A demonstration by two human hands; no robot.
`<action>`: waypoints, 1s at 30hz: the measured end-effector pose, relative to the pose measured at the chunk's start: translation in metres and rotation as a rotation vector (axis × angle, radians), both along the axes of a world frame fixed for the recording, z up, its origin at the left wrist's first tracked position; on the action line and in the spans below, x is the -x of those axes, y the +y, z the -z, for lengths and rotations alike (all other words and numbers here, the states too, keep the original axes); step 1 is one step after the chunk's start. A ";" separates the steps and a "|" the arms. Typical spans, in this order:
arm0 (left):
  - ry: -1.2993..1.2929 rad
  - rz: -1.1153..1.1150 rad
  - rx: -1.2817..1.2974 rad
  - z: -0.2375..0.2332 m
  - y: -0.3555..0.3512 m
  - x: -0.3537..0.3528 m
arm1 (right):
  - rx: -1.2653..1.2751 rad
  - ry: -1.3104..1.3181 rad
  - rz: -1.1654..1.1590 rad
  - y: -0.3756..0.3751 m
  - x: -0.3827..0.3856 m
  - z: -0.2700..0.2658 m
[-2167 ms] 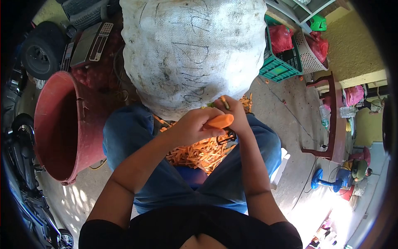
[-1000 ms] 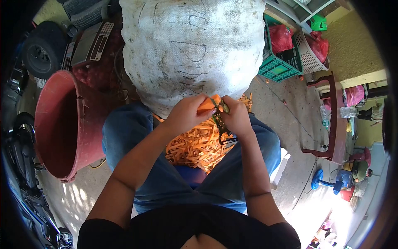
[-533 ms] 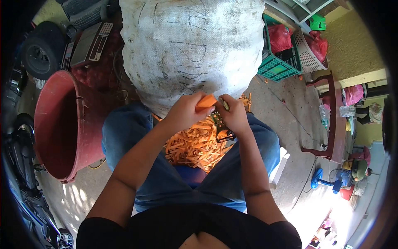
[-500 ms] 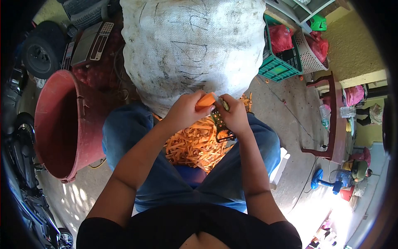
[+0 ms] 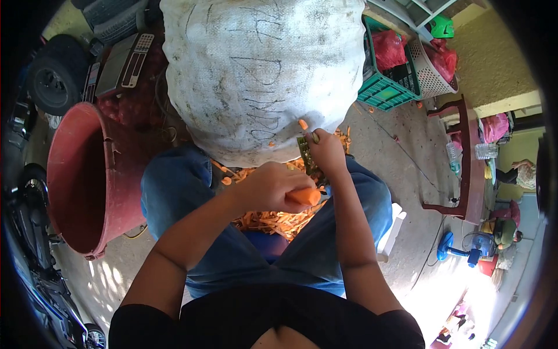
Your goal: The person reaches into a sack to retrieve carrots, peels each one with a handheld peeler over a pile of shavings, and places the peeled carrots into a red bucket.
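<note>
Concrete floor [image 5: 401, 174] in some kind of cluttered storage spot, with a big white woven sack [image 5: 261, 75] bulging up front and an open red tub [image 5: 131, 186] off to the left. Left hand [image 5: 270, 185] is wrapped around a chunky orange carrot [image 5: 308, 196], held above the heap of orange strips [image 5: 273, 221] between the knees, with one blunt end poking out past the fist. Right hand [image 5: 326, 152] is clamped on one end of a dark flat tool [image 5: 306, 154] with what look like little holes, angled up toward the sack's bottom edge. So the hands are near each other but apart, and the tool isn't touching the carrot. Small orange bit [image 5: 303, 124] shows against the sack's lower right edge too; can't tell if it's resting there or in the air. As for handling, I'd guess the carrot is light and pretty stiff, more likely to snap than bend. It looks peeled, so I'd bet on damp and a bit slick, and that roundish shape could twist in a loose grip. Best hold imo: palm around the thick middle, fingertips well back from that bare end. Doesn't need a death grip, it shouldn't bruise easily.
</note>
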State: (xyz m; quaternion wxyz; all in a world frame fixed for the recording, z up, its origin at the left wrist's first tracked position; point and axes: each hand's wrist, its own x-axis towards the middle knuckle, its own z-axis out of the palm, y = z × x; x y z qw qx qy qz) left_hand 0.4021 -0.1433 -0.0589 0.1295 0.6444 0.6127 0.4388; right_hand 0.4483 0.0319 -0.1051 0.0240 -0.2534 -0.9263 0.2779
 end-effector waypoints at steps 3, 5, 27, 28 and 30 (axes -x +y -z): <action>-0.253 -0.117 -0.037 0.006 -0.001 0.003 | 0.151 0.034 -0.182 0.000 0.001 0.011; -0.349 -0.127 -0.122 0.009 -0.002 0.004 | 0.211 0.035 -0.288 -0.007 -0.003 0.032; -0.300 -0.414 -0.225 0.025 0.006 0.017 | 1.699 0.256 0.188 -0.063 0.005 0.029; -0.309 -0.483 -0.185 0.021 0.003 0.021 | 1.642 0.229 0.130 -0.056 0.005 0.025; -0.435 -0.490 -0.026 0.013 -0.007 0.025 | 1.689 0.278 0.203 -0.050 0.008 0.023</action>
